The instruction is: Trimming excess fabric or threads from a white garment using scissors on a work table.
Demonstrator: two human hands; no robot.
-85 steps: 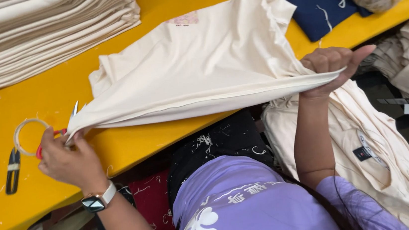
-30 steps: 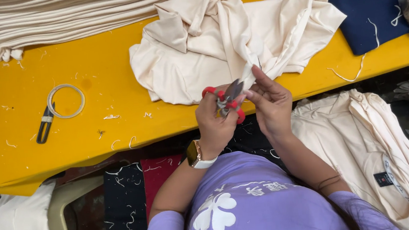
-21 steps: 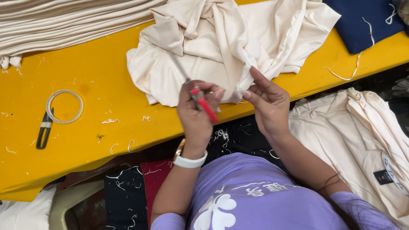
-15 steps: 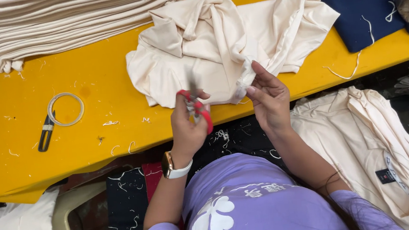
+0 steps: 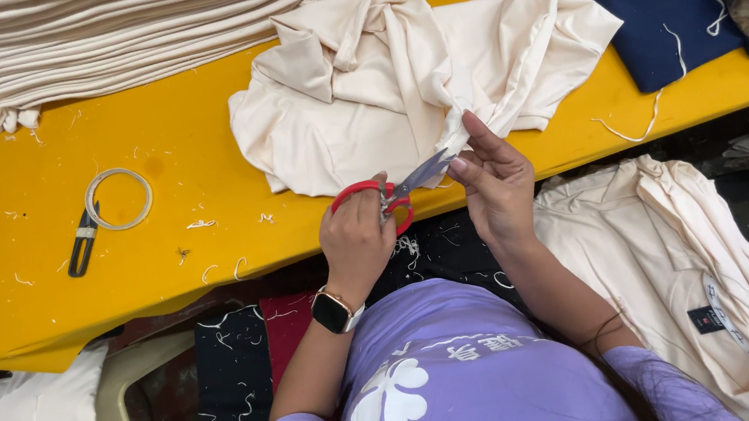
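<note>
Left hand [image 5: 360, 230] closed through the red scissors [image 5: 388, 194], blades parted at the cream shirt [image 5: 399, 89] edge; right hand [image 5: 492, 181] pinching that edge taut off the front of the yellow bench [image 5: 51, 269]. Trimming looks midway: snipped threads litter the bench, folded stack [image 5: 101, 35] behind, more shirts heaped beside the lap. Open room lies left, near the tape roll [image 5: 118, 198]

Matt cream cloth garment [image 5: 382, 100], metal-bladed scissors [image 5: 391, 195] w/ glossy red plastic handles.

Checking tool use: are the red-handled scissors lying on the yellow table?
No, the left hand holds the red-handled scissors up at the cream garment.
</note>
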